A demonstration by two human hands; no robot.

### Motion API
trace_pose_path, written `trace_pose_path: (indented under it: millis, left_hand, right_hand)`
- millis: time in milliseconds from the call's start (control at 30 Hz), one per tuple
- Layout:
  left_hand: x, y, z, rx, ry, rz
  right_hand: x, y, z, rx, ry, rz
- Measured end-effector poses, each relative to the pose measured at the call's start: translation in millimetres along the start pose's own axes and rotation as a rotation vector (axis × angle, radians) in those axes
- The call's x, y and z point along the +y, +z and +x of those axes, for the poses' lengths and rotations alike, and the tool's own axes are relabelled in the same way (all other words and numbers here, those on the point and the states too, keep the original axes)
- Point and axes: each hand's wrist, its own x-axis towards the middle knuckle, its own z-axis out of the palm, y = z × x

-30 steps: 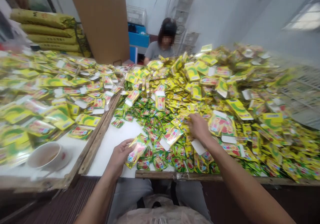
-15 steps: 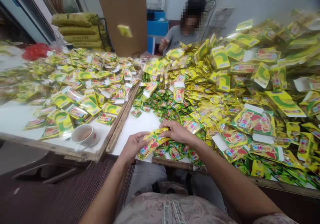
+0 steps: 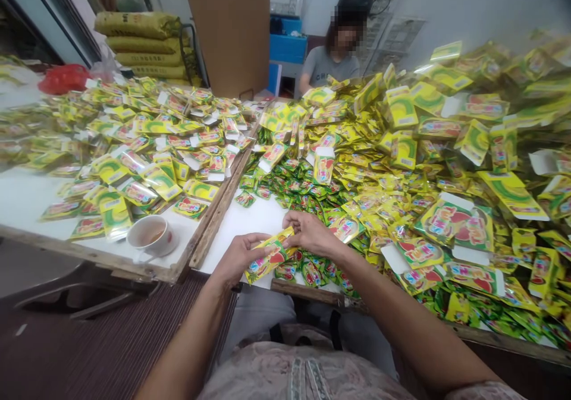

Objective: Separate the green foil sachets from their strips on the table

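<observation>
My left hand [image 3: 241, 258] is closed around a small yellow printed box [image 3: 270, 260], thumb on top, just above the table's front edge. At the box's right end, the fingers of my right hand [image 3: 307, 232] are bent and pinched together on it; their tips are partly hidden. Green candy packets [image 3: 311, 271] lie right beside and beneath the box. Behind my hands, more green packets [image 3: 297, 180] are heaped, and yellow packets [image 3: 379, 207] rise to the right.
A wooden rail [image 3: 218, 210] divides the white tabletop. Many yellow boxes [image 3: 158, 180] cover the left side, where a cup of brown drink [image 3: 151, 236] stands near the edge. Large boxes [image 3: 455, 221] lie on the right heap. A person [image 3: 332, 67] sits across, before stacked sacks [image 3: 143, 46] and cardboard [image 3: 225, 31].
The box that was in the air at the back is gone from sight. The other person's raised hand has dropped. My right fingers have shifted slightly at the box's end; the view has tilted slightly.
</observation>
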Motion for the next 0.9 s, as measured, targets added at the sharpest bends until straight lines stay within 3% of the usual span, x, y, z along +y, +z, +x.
trace_pose_path:
  millis: [167, 267, 500, 667, 800, 900]
  left_hand:
    - [-2, 0.2, 2, 0.059, 0.006, -0.030]
    - [-4, 0.1, 2, 0.049, 0.016, -0.019]
    - [-9, 2.5, 1, 0.058, 0.044, -0.050]
    - [-9, 5.1, 2, 0.025, 0.067, -0.056]
    - [-6, 6.6, 3, 0.016, 0.071, -0.063]
    - [-5, 6.3, 2, 0.026, 0.087, -0.062]
  right_hand:
    - [8, 10, -10, 0.106, 0.009, 0.349]
    - [9, 12, -17, 0.203, 0.035, 0.401]
    - [10, 17, -19, 0.206, 0.129, 0.438]
    - [15, 15, -16, 0.192, 0.187, 0.691]
    - [20, 15, -13, 0.259, 0.275, 0.835]
    - [19, 18, -15, 0.293, 0.253, 0.810]
